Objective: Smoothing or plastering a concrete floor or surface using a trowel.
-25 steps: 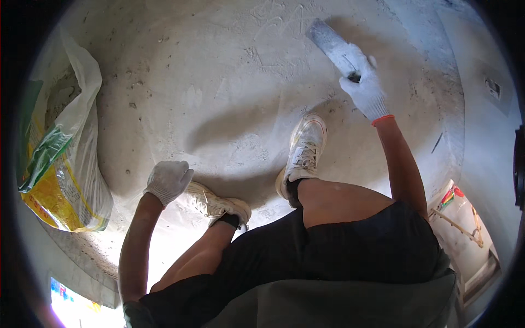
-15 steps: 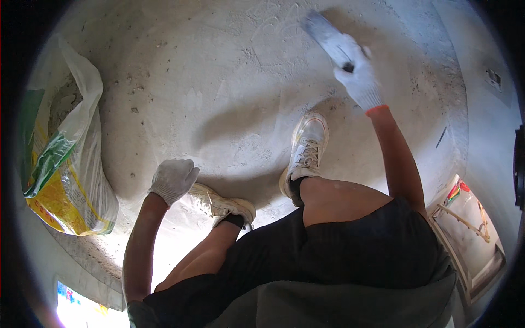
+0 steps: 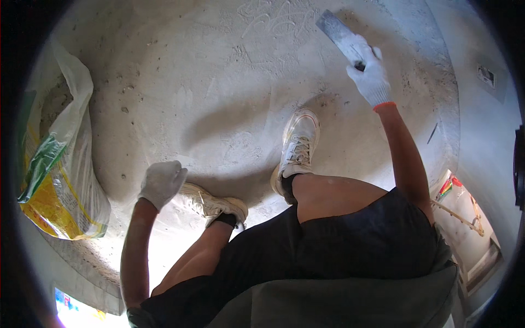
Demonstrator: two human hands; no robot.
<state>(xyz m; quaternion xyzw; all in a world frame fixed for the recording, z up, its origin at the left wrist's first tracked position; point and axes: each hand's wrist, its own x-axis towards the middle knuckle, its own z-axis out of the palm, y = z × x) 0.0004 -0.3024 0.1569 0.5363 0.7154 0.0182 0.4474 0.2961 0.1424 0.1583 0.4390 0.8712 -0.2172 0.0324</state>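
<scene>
My right hand (image 3: 369, 74), in a white knit glove with an orange cuff, grips a plastering trowel (image 3: 335, 33). Its flat grey rectangular blade points up and left against the rough grey cement floor (image 3: 219, 71); whether it touches is hard to tell. Part of the dark handle shows beside the thumb. My left hand (image 3: 162, 183), also gloved, is curled into a loose fist beside my left shoe (image 3: 210, 205). Nothing sticks out of that fist, though its fingertips are turned away. My right shoe (image 3: 299, 143) stands on the floor between the two hands.
At the left stands an open plastic sack (image 3: 71, 180), white, green and yellow, with grey material inside. A pale wall (image 3: 484, 136) carrying a small box (image 3: 485, 76) curves along the right. Scratch marks (image 3: 276, 19) and grit lie on the floor.
My right hand has moved to the right with the trowel, whose blade was blurred before and is sharp now. The view has shifted slightly right. My left hand stays curled near the left shoe.
</scene>
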